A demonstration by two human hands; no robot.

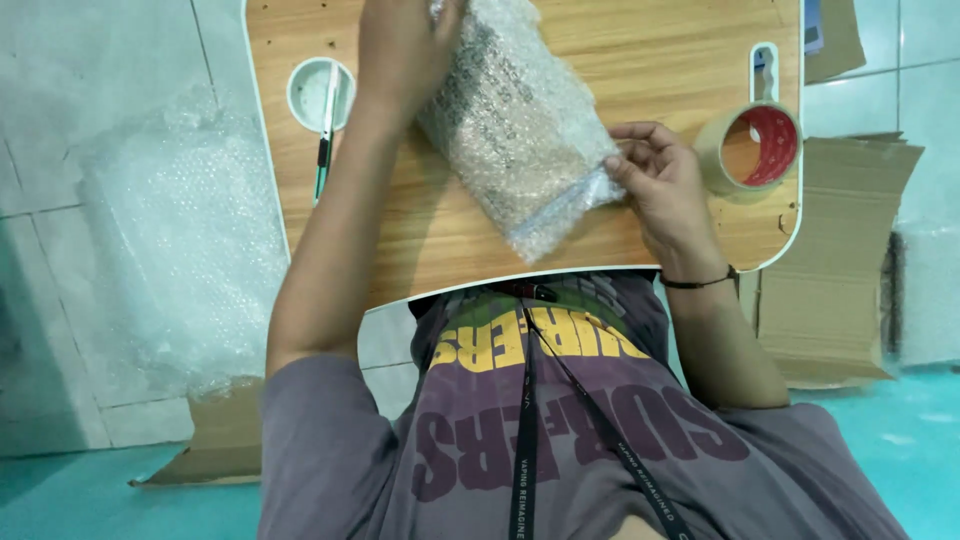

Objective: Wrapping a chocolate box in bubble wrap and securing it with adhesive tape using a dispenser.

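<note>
Wooden lap table (640, 60), both hands gripping bubble-wrapped parcel (515, 125), tape roll (760, 148) nearby

On the wooden lap table (640, 60) your left hand (400, 50) presses the far end of a bubble-wrapped parcel (515, 125) while your right hand (660, 175) pinches its near right corner, with a tape roll (748, 150) just right and a cutter (327, 125) lying left.

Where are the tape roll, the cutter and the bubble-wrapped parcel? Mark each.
Tape roll (760, 147), head view, front rim.
Cutter (326, 130), head view, middle of handle.
Parcel (520, 125), head view, middle of wrap.
</note>
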